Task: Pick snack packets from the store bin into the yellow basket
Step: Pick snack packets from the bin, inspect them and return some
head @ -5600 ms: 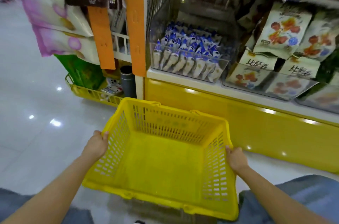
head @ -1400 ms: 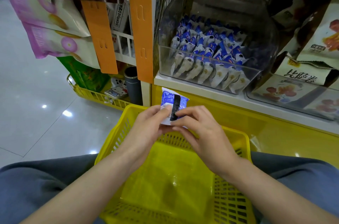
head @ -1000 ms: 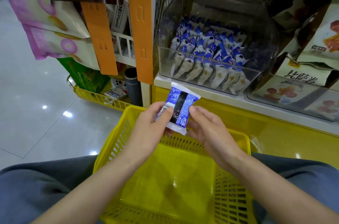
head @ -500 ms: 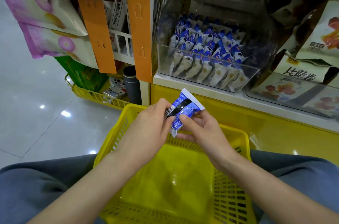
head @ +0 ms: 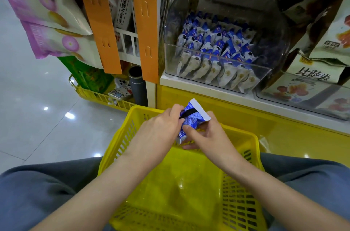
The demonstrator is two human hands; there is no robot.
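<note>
A blue and white snack packet (head: 193, 117) is pinched between both hands above the far rim of the yellow basket (head: 181, 187), which rests between my knees with nothing inside. My left hand (head: 161, 130) grips the packet's left side; my right hand (head: 204, 136) holds its lower right. The clear store bin (head: 217, 71) on the shelf ahead holds several more blue and white packets (head: 214, 49).
A second clear bin (head: 303, 92) of larger snack bags sits to the right. Orange shelf posts (head: 145, 22) and hanging bags (head: 47, 13) stand at the left, with a low yellow wire rack (head: 98, 96) on the shiny floor below.
The packet has been turned and tilted in my hands and has sunk slightly toward the basket rim. Earlier, both hands held the empty basket's sides.
</note>
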